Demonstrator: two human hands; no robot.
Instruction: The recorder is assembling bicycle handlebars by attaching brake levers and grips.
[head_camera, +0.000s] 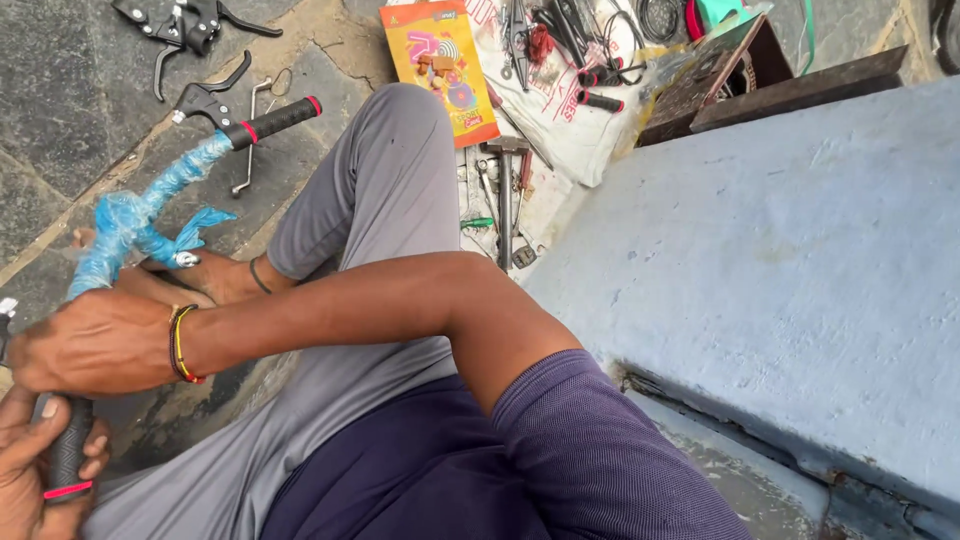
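- Concrete ledge (800, 260): pale blue-grey slab filling the right side, its edge beside the person's bent knee.
- Stone floor (60, 110): dark paved slabs at upper left, carrying loose parts.
- White cloth (570, 120): spread at top centre, strewn with tools and spare black grips.
- Handlebar (130, 220): curved bar wrapped in blue plastic, running from lower left up to a black grip with red rings (275, 118) and a brake lever (205, 98); it lies across the person's lap area, above the floor.
- Orange packet (440, 65): flat, lying on the floor beside the cloth.
- Hammer (506, 190): lying near the knee, head toward the cloth.
- Right hand (85, 345): clenched over the bar's near end, wrist wearing thread bands.
- Left hand (30, 470): closed around the lower black grip (68, 460) at the frame's corner.
- Loose brake levers (185, 25): on the floor, top left.
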